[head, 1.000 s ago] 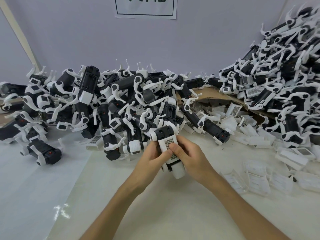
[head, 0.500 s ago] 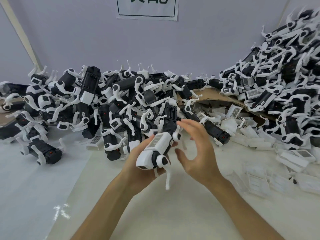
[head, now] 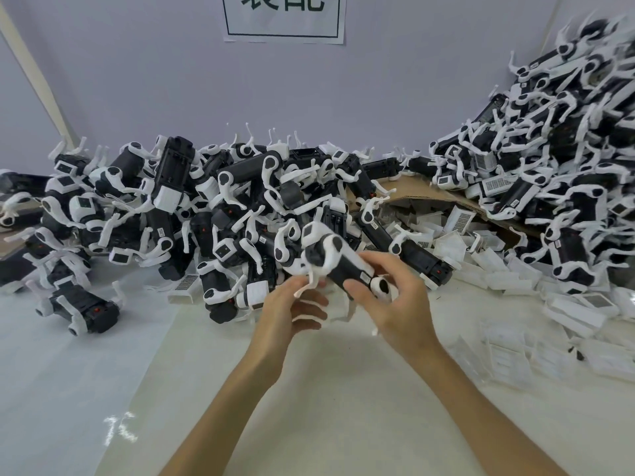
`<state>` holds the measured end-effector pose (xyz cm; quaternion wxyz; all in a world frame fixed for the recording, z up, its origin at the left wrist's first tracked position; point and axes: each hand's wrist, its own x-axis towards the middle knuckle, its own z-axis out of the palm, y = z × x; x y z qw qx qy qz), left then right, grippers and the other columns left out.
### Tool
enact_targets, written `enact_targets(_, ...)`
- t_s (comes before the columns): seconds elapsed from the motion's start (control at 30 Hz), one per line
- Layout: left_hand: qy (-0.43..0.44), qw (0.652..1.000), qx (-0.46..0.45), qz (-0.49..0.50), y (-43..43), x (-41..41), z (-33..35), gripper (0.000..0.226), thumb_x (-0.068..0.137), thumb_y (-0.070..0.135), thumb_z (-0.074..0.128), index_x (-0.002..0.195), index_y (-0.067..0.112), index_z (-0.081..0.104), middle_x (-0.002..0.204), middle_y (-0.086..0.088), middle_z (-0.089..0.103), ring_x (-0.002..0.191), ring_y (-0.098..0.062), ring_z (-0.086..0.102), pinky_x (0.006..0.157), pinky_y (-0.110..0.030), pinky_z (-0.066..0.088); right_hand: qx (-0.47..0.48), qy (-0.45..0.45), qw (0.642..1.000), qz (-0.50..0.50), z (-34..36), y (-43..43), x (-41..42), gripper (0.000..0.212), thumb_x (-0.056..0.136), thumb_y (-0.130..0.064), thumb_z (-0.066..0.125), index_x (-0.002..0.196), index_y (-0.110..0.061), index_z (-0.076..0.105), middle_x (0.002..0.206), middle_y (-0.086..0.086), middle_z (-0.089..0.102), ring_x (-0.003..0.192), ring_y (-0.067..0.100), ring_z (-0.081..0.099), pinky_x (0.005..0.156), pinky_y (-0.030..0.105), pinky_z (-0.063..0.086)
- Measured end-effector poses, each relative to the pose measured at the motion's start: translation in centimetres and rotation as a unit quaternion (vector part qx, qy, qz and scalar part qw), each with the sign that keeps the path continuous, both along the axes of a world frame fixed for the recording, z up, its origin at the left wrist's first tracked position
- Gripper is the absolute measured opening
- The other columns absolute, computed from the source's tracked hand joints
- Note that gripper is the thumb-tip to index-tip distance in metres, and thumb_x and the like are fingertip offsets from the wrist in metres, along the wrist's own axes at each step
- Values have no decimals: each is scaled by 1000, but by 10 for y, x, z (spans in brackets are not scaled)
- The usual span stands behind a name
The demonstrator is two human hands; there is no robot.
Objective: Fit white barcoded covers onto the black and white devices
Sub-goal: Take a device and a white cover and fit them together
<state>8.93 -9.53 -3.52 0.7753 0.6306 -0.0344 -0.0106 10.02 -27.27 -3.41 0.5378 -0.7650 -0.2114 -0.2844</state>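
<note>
The device (head: 340,267) is lifted off the desk (head: 326,389), right between the two hands and just in front of the big heap of devices (head: 240,207). Its long axis slants from far left down to near right. The right hand (head: 398,304) has fingers and thumb curled round the near right end, by a round black-and-white joint. The left hand (head: 292,307) sits lower and to the left, pinching one of the thin white legs that dangle from the body, with its other fingers loosely fanned.

The body is a smooth matte black cylinder with glossy white moulded caps and curved, spindly legs that look easy to snag. I cannot tell from here whether a cover is seated on it. The loose covers (head: 446,242), flat white plastic tiles, some showing printed codes, lie to the right under the cardboard (head: 412,192), so the right hand is the nearer one to them.
</note>
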Motion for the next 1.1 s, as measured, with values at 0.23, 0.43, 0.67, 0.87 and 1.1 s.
enact_targets(0.23,-75,995,27,-54,0,-4,-3,29,88,39,69,113,25,72,107,0,77,100,-12,72,76,-20,56,33,207,964,163,-3,4,2,27,89,-32,62,114,-22,66,97,-9,74,96,9,69,82,21,52)
enact_targets(0.43,-93,994,50,40,1,-6,-3,28,78,43,79,96,23,73,80,9,75,73,0,67,61,-14,51,-8,171,971,168,-4,10,-1,29,92,-32,61,119,-21,65,102,-7,73,98,11,67,83,26,54)
enact_targets(0.67,-87,995,-18,41,-6,-8,-2,26,87,23,73,111,15,66,98,-10,77,90,-23,76,69,-27,60,31,108,988,107,-4,12,-7,26,84,-25,72,109,-18,67,96,-6,73,92,13,68,80,27,54)
enact_targets(0.87,-60,996,-50,-32,3,-7,8,66,77,30,80,136,22,52,120,-20,69,103,-31,73,79,-33,60,-26,-72,993,-93,-3,10,-7,39,75,-11,86,106,-14,62,98,-4,64,93,17,61,79,33,51)
enact_targets(1.1,-28,989,-91,-109,10,-8,10,50,90,37,62,135,16,58,132,-14,64,104,-34,71,81,-37,58,-85,-147,985,-41,-7,12,-7,40,74,-14,82,108,-15,61,107,-6,56,101,13,57,81,47,50)
